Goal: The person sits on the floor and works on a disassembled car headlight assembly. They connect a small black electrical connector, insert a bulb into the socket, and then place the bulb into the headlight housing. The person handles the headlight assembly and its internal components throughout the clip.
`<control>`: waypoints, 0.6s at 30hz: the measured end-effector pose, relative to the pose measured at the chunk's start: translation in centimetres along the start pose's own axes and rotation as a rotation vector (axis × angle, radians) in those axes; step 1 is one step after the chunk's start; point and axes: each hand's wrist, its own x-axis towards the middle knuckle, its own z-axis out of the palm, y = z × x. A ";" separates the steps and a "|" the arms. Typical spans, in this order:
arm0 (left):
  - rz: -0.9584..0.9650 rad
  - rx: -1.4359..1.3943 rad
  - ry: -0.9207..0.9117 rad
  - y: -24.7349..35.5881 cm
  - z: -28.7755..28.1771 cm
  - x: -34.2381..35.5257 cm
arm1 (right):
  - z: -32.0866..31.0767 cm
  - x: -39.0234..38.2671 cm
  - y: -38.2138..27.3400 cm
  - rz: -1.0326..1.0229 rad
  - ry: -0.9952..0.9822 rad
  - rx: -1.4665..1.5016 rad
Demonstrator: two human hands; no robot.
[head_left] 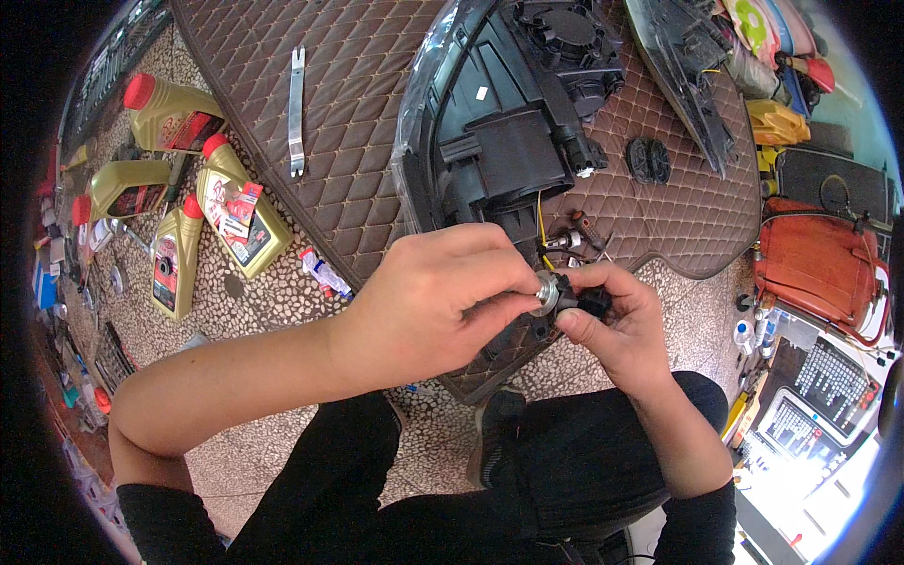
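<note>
My left hand point(443, 292) pinches a small round silver metal fitting point(547, 293) between thumb and fingertips. My right hand point(621, 320) grips the small black connector piece point(566, 298) joined to it. A yellow wire point(540, 226) runs down toward them from a large black headlamp housing point(504, 151) with clear plastic along its left edge, lying on a brown quilted mat point(348, 122). Beside the wire lie a small bulb-like part point(565, 240) and a screwdriver point(589, 228). A round black cap point(648, 160) sits to the right of the housing.
A metal pry bar point(298, 111) lies on the mat, and another black lamp part point(678, 85) at upper right. Several gold bottles point(240, 226) lie on the speckled floor at left. At right are an orange chair point(810, 264) and two keyboards point(829, 386). My legs point(593, 433) are below.
</note>
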 end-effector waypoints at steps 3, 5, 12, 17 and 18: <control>-0.014 -0.026 0.028 0.1 0.4 0.0 | 0.0 -0.1 -0.1 0.008 0.013 0.004; -0.021 -0.027 0.019 0.1 0.4 -0.1 | 0.0 -0.1 0.0 -0.002 0.017 0.007; -0.020 -0.023 0.008 -0.2 0.7 -0.4 | 0.2 -0.2 0.2 -0.002 0.034 -0.017; -0.007 -0.006 0.013 -0.5 1.0 -0.7 | 0.4 -0.3 0.2 -0.044 0.046 -0.076; -0.010 -0.007 0.009 -0.6 1.0 -0.7 | 0.5 -0.2 0.2 -0.047 0.046 -0.077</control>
